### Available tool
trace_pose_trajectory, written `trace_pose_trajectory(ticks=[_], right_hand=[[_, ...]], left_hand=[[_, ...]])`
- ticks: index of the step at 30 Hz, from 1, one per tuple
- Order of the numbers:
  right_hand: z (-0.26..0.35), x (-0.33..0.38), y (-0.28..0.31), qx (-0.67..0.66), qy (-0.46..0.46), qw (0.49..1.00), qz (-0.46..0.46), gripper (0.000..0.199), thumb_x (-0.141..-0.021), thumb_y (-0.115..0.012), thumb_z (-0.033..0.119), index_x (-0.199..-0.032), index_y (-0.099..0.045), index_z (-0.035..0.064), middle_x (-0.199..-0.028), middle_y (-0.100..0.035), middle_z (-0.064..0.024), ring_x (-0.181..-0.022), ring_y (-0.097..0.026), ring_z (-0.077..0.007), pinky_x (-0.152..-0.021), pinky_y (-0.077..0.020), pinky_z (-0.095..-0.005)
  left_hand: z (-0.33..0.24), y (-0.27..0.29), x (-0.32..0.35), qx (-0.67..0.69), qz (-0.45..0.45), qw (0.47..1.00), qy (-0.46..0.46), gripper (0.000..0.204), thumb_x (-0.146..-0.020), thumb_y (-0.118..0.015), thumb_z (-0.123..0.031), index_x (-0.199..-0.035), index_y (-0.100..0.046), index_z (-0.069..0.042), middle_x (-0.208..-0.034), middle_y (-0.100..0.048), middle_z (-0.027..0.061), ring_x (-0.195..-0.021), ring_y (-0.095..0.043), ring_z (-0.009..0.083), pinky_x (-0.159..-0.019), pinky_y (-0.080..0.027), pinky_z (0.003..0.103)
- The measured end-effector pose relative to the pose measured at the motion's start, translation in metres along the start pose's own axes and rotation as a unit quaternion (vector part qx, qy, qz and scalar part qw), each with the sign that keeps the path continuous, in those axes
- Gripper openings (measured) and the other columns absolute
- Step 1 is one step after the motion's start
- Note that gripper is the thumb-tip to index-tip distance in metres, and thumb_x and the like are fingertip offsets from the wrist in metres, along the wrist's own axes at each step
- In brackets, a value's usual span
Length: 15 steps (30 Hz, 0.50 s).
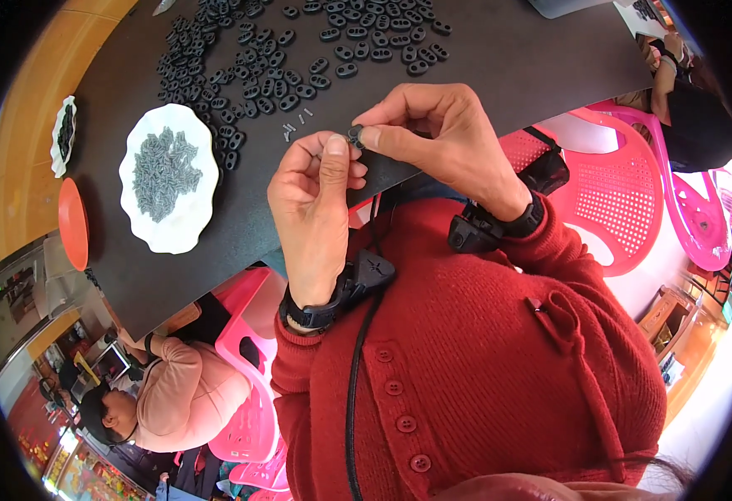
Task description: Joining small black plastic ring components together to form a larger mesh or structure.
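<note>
In front of me, just over the table's near edge, both hands meet at a small black plastic piece. My left hand pinches it between thumb and forefinger. From the other side, my right hand grips it with thumb and fingertips. Fingers cover much of the piece, so its full shape is hidden. Several loose, thin grey pins or screws lie on the table beside my left fingertips. Beyond them spreads a heap of black oval pieces, each with two holes.
Left on the dark table stands a white scalloped plate of small grey pins or screws. An orange dish and another white dish sit farther left. A pink chair holds a seated person at lower left. Another red chair stands right.
</note>
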State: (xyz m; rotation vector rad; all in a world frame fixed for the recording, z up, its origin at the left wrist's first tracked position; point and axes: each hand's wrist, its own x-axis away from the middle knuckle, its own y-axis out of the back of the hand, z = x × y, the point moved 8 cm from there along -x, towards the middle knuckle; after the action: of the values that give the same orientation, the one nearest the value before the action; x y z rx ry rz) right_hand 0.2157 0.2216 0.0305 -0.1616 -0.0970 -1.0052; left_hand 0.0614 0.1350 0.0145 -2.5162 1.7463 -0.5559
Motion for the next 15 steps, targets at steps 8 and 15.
trace_pose_trajectory(ticks=[8,15], right_hand=[[-0.0005,0.0019,0.0033,0.044,0.013,0.999,-0.027,0.015,-0.102,-0.08,0.008,-0.111,-0.082,-0.0039,-0.096,-0.08,-0.0028,-0.089,-0.071,-0.0049,-0.082,-0.0569,-0.0226],[0.0002,0.0027,0.0,0.057,0.031,0.998,-0.02,0.015,-0.102,-0.08,0.007,-0.111,-0.082,-0.0037,-0.095,-0.08,-0.0022,-0.087,-0.071,-0.0046,-0.081,-0.0567,-0.0224]], left_hand=[[0.0043,0.0052,-0.0001,0.002,-0.007,1.0,0.001,0.023,-0.115,-0.071,-0.022,-0.114,-0.072,0.001,-0.1,-0.075,0.0022,-0.085,-0.066,0.0088,-0.081,-0.056,0.025],[0.0074,0.0022,0.0013,0.014,-0.002,1.0,0.005,0.023,-0.114,-0.071,-0.022,-0.113,-0.073,0.0,-0.1,-0.075,0.0023,-0.085,-0.066,0.0089,-0.082,-0.056,0.025]])
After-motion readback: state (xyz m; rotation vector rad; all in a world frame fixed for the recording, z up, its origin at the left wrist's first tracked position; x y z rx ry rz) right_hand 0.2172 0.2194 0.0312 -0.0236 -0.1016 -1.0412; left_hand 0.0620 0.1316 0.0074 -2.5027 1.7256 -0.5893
